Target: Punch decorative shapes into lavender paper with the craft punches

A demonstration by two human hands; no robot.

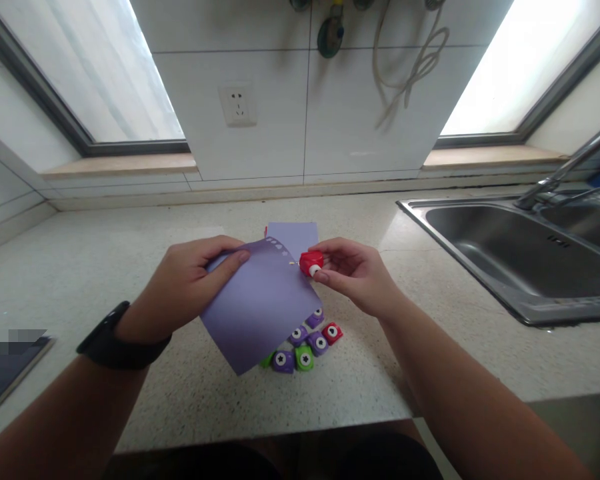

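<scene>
A sheet of purple paper (260,300) is pinched at its upper left by my left hand (200,277), thumb on top. Small cut-out shapes run along the sheet's upper right edge. My right hand (353,273) grips a red craft punch (311,262) with a white button, held at that edge of the paper. Below the sheet, several more punches lie on the counter: a red punch (333,333), a green punch (304,358) and a purple punch (283,361) among them, some partly covered by the paper. More purple paper (294,235) lies behind.
The pale speckled counter (130,253) runs back to a tiled wall with a socket (238,105). A steel sink (500,247) with a tap (545,190) is set in at the right. A dark flat object (15,373) lies at the far left.
</scene>
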